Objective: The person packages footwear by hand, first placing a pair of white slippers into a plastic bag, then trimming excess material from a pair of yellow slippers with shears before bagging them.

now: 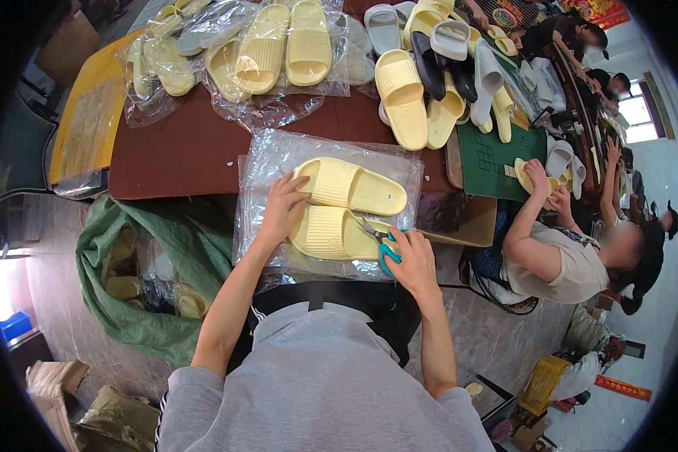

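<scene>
A pair of pale yellow slide slippers lies side by side, toes to the left, on a stack of clear plastic bags point(267, 154) at the table's near edge. My left hand point(283, 205) rests at the toe ends, its fingers spread across the upper slipper point(373, 191) and near the lower slipper point(325, 233). In my right hand point(413, 262) is a pair of scissors point(389, 252) with teal handles. Their metal blades point left, over the lower slipper's footbed by its ribbed strap.
Bagged yellow slippers point(262, 49) lie across the brown table point(173, 154). Loose yellow, grey and black slippers pile up at the back right. A green sack point(102, 256) of bagged slippers stands at left. A person point(557, 256) on the right handles a slipper on a green mat point(490, 162).
</scene>
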A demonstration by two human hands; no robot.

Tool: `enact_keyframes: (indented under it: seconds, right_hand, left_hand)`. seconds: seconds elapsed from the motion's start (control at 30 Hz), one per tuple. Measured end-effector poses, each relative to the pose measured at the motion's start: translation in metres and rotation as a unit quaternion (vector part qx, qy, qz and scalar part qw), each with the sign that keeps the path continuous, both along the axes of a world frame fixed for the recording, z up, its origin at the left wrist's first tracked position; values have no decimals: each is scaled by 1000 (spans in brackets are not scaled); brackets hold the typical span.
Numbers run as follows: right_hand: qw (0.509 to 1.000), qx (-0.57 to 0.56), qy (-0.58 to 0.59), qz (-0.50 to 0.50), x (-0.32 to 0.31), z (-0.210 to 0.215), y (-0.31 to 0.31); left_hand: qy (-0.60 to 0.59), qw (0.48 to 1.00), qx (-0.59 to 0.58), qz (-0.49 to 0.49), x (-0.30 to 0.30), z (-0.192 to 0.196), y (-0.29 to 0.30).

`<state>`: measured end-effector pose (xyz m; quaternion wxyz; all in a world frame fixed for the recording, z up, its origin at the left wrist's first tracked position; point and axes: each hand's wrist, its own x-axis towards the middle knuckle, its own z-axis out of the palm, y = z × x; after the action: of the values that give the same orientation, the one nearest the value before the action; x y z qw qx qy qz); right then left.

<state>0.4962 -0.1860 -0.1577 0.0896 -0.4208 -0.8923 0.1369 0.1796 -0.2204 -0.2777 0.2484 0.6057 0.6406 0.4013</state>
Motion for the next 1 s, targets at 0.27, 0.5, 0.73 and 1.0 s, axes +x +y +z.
enact_keyframes:
  seconds: [0.27,0.5,0.73,1.0]
  right_hand:
    - [997,-50,-2,-54,5,-7,-8]
    - [993,-43,39,-102,-3,-11,-9]
    - [985,-88,92,-118,-8,-11,-11]
    - [984,-103,97,-108,-3,-4,-6]
  left_hand:
    - [20,1000,11,10,1,3,-1]
    - [23,1000,18,10,2,4,-2]
    - [27,999,22,13,2,3,-2]
    - [21,1000,18,12,2,3,-1]
